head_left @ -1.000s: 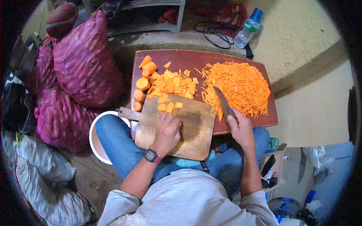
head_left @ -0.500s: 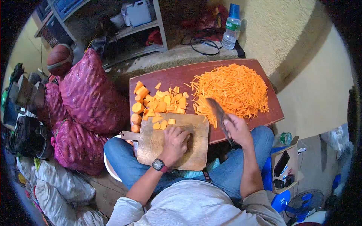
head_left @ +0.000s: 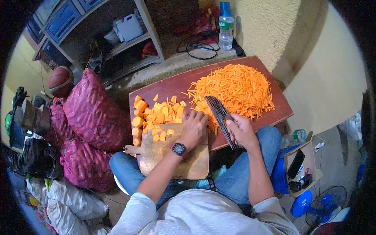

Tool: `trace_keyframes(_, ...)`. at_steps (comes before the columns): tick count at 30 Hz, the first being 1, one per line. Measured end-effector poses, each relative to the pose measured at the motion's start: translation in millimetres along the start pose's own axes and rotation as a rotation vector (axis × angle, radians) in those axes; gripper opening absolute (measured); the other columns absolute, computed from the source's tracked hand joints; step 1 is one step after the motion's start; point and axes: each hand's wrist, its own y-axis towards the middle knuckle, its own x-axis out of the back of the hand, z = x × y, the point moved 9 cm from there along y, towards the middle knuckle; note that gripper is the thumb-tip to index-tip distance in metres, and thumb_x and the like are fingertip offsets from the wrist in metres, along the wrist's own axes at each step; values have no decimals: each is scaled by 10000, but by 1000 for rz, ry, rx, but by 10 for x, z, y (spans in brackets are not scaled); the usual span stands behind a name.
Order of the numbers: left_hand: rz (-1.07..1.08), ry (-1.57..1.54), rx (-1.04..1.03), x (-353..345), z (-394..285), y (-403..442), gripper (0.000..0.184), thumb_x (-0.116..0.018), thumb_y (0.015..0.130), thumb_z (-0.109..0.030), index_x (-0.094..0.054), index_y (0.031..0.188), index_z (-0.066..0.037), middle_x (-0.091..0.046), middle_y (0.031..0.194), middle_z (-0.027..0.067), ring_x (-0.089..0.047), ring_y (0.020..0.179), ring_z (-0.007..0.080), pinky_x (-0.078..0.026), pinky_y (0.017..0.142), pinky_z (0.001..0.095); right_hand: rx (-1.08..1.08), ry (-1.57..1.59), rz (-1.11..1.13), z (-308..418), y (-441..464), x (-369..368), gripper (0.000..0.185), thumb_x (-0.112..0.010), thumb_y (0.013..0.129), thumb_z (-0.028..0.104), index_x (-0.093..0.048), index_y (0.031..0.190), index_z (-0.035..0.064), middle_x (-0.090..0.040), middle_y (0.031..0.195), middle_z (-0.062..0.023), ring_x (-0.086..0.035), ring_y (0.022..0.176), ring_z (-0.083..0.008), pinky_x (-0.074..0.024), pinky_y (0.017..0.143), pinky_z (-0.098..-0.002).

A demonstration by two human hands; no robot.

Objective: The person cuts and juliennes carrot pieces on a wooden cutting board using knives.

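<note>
My left hand (head_left: 194, 127), wearing a dark watch, reaches over the far right corner of a wooden cutting board (head_left: 174, 158). Its fingers are slightly apart and bent downward, close to the orange carrot strips; whatever lies under them is hidden. In my right hand (head_left: 242, 132) is a knife (head_left: 220, 117) with a broad dark blade, held tilted just right of the board. A large heap of carrot strips (head_left: 239, 90) covers the right side of the red table (head_left: 280, 102). Carrot slices (head_left: 159, 116) and thick carrot chunks (head_left: 137, 122) lie beyond the board's left part.
Pink mesh sacks (head_left: 92, 113) stand left of the table, a basketball (head_left: 61, 81) resting behind them. A water bottle (head_left: 226, 33) stands beyond the table. On the right are a cardboard box (head_left: 309, 170) and a blue fan (head_left: 323, 205).
My left hand has moved from the middle of the board to its far right edge. The knife has turned, showing more of its blade's flat side. The camera view has shifted slightly.
</note>
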Motion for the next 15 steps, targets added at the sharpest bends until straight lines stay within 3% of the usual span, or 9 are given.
trace_keyframes(8,-73,-143,127,82,-1,-161,375,-746,942,-193,-710,1306,-114,-663,1180,109,-586,1192,330,-384,1018,527,1,-2,5,25,-7,-77,311,-613,1109,165,-694,1364,6,-563,744,51,-525,581,-52,-444,525,-259)
trace_keyframes(10,-118,-215,222,161,105,-228,340,-770,928,-195,-733,1254,-106,-665,1172,106,-594,1153,334,-391,985,514,-10,-14,-27,70,-19,-33,304,-613,1112,166,-698,1353,2,-564,743,52,-524,581,-52,-444,524,-259)
trace_keyframes(11,-137,-241,246,150,134,-243,261,-788,905,-194,-773,1148,-100,-669,1146,108,-599,1120,337,-399,958,507,-10,-13,-31,42,-12,-25,304,-613,1112,166,-698,1353,2,-564,743,52,-524,581,-52,-444,524,-259)
trace_keyframes(15,-107,-222,226,146,144,-197,159,-785,899,-178,-788,1038,-102,-663,1089,101,-595,1111,332,-401,949,502,27,-17,-18,23,13,-68,300,-616,1114,167,-699,1350,1,-563,743,56,-528,578,-48,-443,524,-255)
